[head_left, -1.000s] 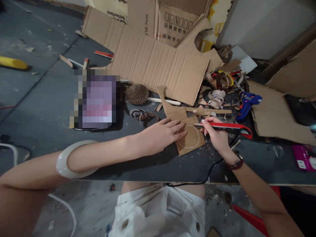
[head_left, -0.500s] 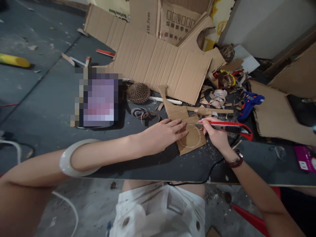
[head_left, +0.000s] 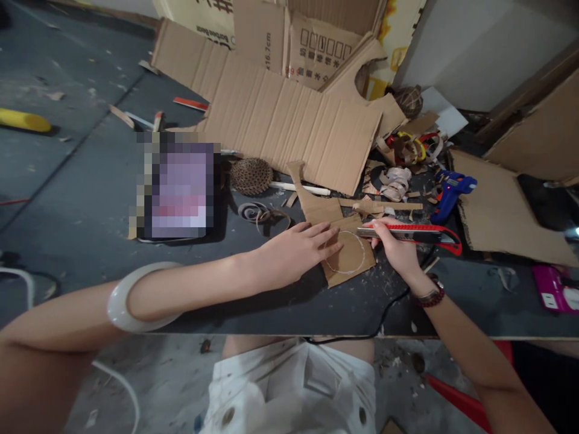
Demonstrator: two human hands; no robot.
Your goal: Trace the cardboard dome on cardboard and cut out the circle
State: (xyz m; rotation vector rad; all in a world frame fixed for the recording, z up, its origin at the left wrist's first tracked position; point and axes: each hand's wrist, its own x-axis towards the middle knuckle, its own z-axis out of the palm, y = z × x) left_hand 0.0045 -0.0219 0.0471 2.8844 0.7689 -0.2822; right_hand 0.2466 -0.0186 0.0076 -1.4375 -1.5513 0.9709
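Pressing down with spread fingers, the left hand (head_left: 296, 250) lies open on a small cardboard piece (head_left: 350, 265), its fingertips reaching the left side of a thin white circle (head_left: 344, 252) drawn there. A white bangle (head_left: 131, 304) circles the left forearm. The right hand (head_left: 398, 250) grips a red utility knife (head_left: 407, 234) in a narrow pencil-like hold, just above the piece's upper edge, with the knife's tip near the top of the circle. A beaded bracelet (head_left: 429, 296) sits on the right wrist.

The cardboard piece lies near the front edge of a dark, scrap-dusted work surface (head_left: 280, 313). A black cable (head_left: 384, 316) runs across the surface below the right hand. Beyond the hands are a large corrugated cardboard sheet (head_left: 289, 126), a woven ball (head_left: 251, 176), curled cardboard strips (head_left: 262, 216) and a blue glue gun (head_left: 452, 194). A pixelated rectangle (head_left: 178, 187) hides whatever lies left of them. A pink power strip (head_left: 554, 289) sits at the right.
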